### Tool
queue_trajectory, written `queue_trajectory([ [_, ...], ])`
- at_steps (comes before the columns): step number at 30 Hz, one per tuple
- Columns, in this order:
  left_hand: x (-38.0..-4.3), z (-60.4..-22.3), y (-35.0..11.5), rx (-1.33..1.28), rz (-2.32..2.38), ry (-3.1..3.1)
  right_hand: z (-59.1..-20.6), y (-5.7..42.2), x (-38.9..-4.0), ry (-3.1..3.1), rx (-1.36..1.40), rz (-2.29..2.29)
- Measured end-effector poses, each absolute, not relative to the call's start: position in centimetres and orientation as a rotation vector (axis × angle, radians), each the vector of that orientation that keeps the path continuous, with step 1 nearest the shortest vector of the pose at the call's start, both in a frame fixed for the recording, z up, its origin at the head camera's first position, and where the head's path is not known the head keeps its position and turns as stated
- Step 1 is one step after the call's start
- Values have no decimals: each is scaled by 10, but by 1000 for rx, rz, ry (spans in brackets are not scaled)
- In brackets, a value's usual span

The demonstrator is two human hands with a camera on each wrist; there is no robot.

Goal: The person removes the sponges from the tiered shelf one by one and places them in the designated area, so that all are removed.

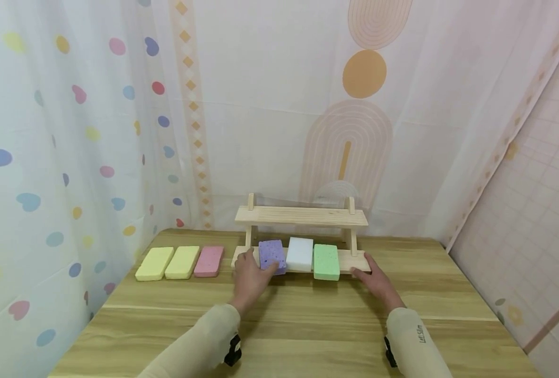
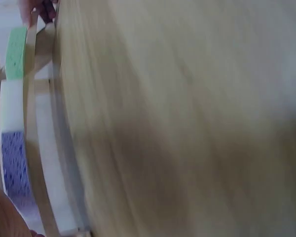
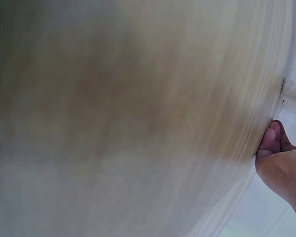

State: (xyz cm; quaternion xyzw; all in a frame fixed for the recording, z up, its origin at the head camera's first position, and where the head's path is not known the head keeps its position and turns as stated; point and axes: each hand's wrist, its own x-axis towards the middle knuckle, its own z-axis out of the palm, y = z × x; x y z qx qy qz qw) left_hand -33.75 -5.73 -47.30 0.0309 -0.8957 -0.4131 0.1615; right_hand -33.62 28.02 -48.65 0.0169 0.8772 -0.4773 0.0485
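Note:
A two-tier wooden shelf (image 1: pixel 303 215) stands at the back of the table. On its lower board lie a purple sponge (image 1: pixel 271 254), a white sponge (image 1: pixel 300 253) and a green sponge (image 1: pixel 327 261), side by side. My left hand (image 1: pixel 251 275) grips the board's left end, its thumb overlapping the purple sponge's lower corner in the head view. With thumb in front and fingers round the side, my right hand (image 1: pixel 376 278) holds the right end. In the left wrist view the purple sponge (image 2: pixel 16 163) shows close to my left hand (image 2: pixel 5 215).
Left of the shelf, two yellow sponges (image 1: pixel 154 263) and a pink sponge (image 1: pixel 209 261) lie in a row on the wooden table (image 1: pixel 308 336). Patterned curtains (image 1: pixel 260 131) hang behind the table and along its left side.

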Motion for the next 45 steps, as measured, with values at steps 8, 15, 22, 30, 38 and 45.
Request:
queue_trajectory([
  [8,-328,-481,-34,181,-1179,-2500,-487,281,-338,2679,54,-1456],
  [15,-326,-490,-20,253,-1086,-2442,-488,280,-337,2666,53,-1472],
  [22,-331,-497,-15,316,-1049,-2428,-487,280,-338,2664,65,-1468],
  [30,-334,-495,-15,353,-1030,-2425,-486,279,-337,2667,59,-1472],
  [38,-336,-496,-17,364,-1057,-2443,-485,279,-336,2669,57,-1461],
  [45,-335,-495,-21,359,-1140,-2434,-483,278,-335,2665,59,-1463],
])
